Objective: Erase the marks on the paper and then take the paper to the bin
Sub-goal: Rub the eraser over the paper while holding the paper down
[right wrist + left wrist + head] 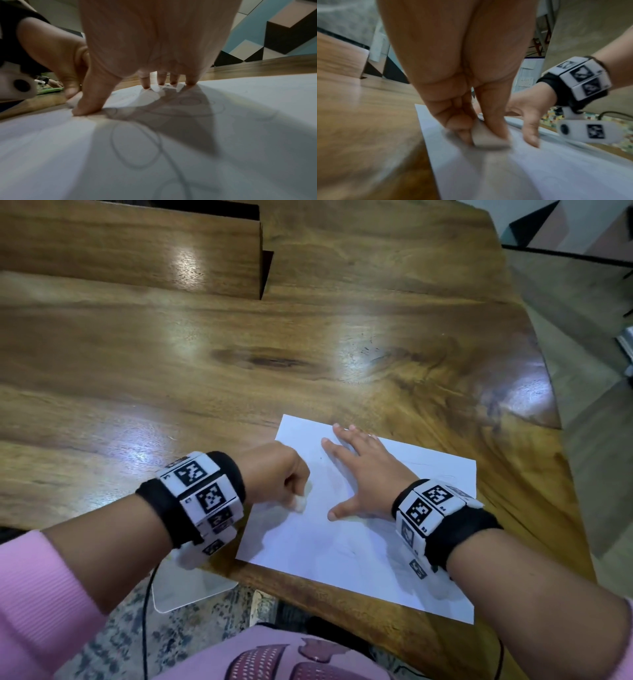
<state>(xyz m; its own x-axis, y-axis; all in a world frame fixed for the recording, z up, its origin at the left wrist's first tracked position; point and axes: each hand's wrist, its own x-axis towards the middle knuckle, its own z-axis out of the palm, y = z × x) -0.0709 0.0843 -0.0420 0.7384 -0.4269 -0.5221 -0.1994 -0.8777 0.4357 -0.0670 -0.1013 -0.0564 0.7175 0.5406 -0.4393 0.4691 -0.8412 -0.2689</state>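
Note:
A white sheet of paper (pixel 359 542) lies on the wooden table near its front edge. Faint looping pencil marks (pixel 135 146) show on the paper (pixel 223 162) in the right wrist view. My left hand (pixel 277 477) pinches a small white eraser (pixel 300 504) and presses it on the sheet's left part; in the left wrist view the eraser (pixel 486 138) is blurred against the paper (pixel 539 175). My right hand (pixel 359 470) lies flat, fingers spread, pressing on the sheet's upper middle. The right hand (pixel 527 115) also shows in the left wrist view.
The wooden table (pixel 239 364) stretches far and left of the paper. A raised wooden block (pixel 137 248) stands at the back left. A white flat object (pixel 185 583) sits below the table's front edge over a patterned carpet (pixel 191 631). No bin is in view.

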